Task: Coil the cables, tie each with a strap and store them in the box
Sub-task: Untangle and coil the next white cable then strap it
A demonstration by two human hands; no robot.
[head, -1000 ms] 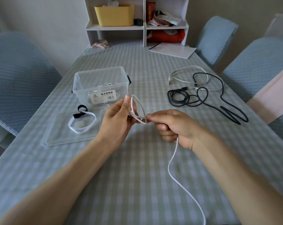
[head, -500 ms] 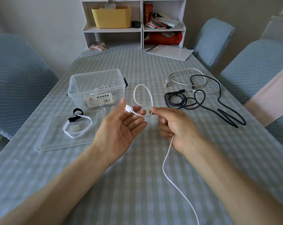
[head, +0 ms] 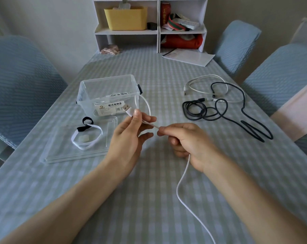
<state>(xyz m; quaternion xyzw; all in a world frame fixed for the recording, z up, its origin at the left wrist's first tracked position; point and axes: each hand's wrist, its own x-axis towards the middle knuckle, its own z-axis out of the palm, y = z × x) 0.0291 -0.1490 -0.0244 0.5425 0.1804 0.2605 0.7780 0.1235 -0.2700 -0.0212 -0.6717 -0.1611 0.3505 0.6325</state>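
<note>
Over the checked tablecloth (head: pixel 149 199), behind which stands a shelf unit (head: pixel 158 30), the left hand (head: pixel 129 136) pinches the white USB cable (head: pixel 181 182) and the right hand (head: pixel 189 143) grips it

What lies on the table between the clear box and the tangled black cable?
Head view: only bare checked tablecloth between the clear box and the black cable.

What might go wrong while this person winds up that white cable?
The white cable trails off the near table edge from the right hand, so the hanging end may snag or tug. The left hand pinches only near the USB plug, so the single loop could spring open. The black cable lies tangled with another white one.
</note>
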